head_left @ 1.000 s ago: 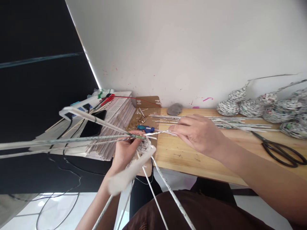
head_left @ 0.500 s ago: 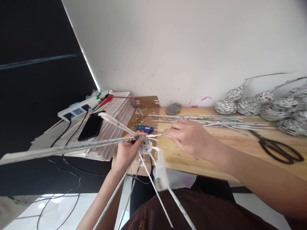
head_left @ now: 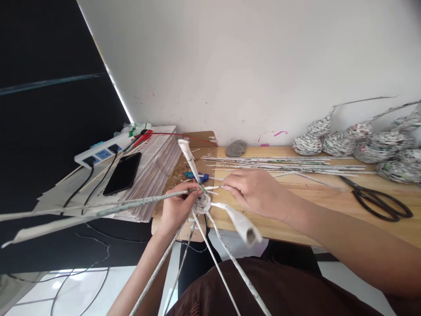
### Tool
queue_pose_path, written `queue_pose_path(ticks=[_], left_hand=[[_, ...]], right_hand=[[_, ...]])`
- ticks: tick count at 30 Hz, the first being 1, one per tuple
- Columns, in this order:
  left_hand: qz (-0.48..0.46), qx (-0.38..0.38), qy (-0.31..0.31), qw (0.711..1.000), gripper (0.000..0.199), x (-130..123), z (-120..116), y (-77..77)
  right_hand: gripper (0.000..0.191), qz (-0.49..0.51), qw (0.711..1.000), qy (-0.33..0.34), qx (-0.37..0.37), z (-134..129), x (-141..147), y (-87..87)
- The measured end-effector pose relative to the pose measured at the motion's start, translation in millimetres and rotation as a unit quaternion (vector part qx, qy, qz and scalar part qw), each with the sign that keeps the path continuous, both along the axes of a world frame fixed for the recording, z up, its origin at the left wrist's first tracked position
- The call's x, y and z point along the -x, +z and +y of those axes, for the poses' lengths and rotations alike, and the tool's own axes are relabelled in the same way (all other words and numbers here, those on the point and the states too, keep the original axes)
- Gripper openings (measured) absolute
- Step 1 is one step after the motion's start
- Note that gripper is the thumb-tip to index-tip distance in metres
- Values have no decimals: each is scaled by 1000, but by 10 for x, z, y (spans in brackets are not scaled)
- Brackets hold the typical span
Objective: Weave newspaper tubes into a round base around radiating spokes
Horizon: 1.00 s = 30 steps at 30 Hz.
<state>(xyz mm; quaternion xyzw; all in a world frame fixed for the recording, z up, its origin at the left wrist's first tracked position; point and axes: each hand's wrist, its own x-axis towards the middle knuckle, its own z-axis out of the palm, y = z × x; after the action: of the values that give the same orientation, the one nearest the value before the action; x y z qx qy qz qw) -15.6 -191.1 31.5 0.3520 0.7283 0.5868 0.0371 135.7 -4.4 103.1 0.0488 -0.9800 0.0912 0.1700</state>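
Observation:
My left hand (head_left: 179, 204) is closed around the edge of a small woven paper base (head_left: 201, 203), its thumb pressed on top. Several long rolled-paper strands (head_left: 226, 250) fan out from this base toward the left, the front and my lap. One wide-ended paper tube (head_left: 186, 151) sticks up from it, and another (head_left: 241, 224) bends to the right. My right hand (head_left: 250, 191) pinches the end of a thin rolled-paper strand (head_left: 215, 188) that runs from the base. A blue glue gun (head_left: 199, 177) lies just behind my left hand, partly covered.
Loose paper sticks (head_left: 279, 163) lie along the back of the wooden table (head_left: 272, 226). Black scissors (head_left: 378, 199) and several woven gourd shapes (head_left: 342, 142) are at right. A paper stack (head_left: 154, 175) at left bears a phone (head_left: 123, 173) and a power strip (head_left: 101, 153). A grey stone-like lump (head_left: 236, 148) rests by the wall.
One wide-ended tube has swung from the left to stand upright above the base. The tube on the right has swung outward to the right. Both hands keep their hold.

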Motion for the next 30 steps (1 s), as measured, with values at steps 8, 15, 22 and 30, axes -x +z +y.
queue_pose_path(ticks=[8,15,22,30], left_hand=[[15,14,8,1000,19,-18,4,37],[2,30,0,1000,19,-52,14,71],[19,66,6,998,18,-107,10,174],[33,84,13,996,13,-120,37,174]], right_hand=[[25,2,1000,0,13,3,27,-60],[23,11,1000,13,21,2,66,-134],[19,-10,1000,21,-5,-24,99,-162],[20,-26,999,19,5,-57,98,-132]])
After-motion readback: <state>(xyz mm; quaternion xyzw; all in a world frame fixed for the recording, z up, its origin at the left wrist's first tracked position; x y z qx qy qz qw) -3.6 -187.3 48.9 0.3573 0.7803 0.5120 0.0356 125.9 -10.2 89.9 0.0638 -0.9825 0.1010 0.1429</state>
